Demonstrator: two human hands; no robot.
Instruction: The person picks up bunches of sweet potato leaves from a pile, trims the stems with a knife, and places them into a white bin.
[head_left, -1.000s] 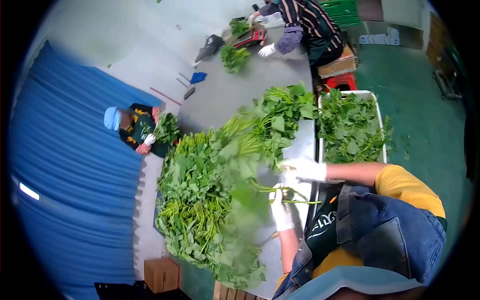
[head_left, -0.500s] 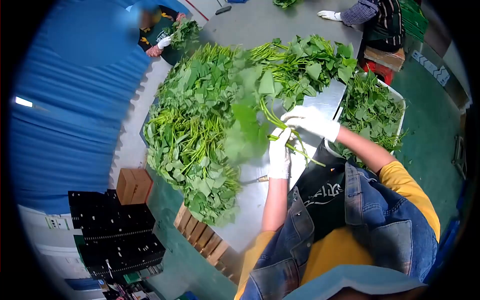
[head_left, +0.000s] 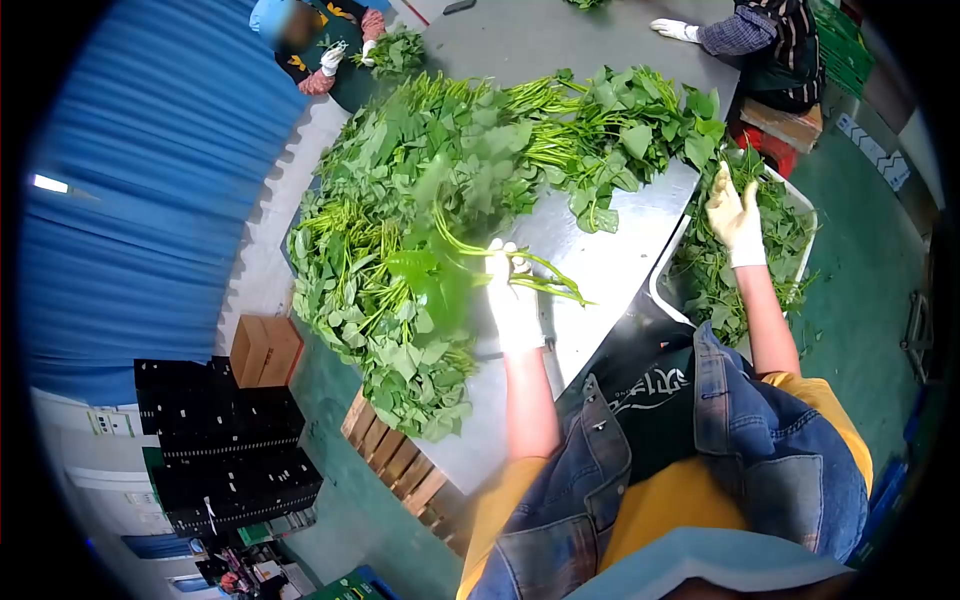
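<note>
Over the near edge of the steel desk [head_left: 610, 265], the left hand [head_left: 515, 300], gloved in white, is clenched around a small bunch of leafy stems [head_left: 450, 262]. The leaves of this bunch hang to the hand's left, against the big pile of greens [head_left: 400, 160] heaped just beyond it. Well off to the right of that hand, the right hand [head_left: 735, 212], also gloved, is spread open with fingers apart, holding nothing, just above the greens in a white crate [head_left: 655, 288] beside the desk's edge.
</note>
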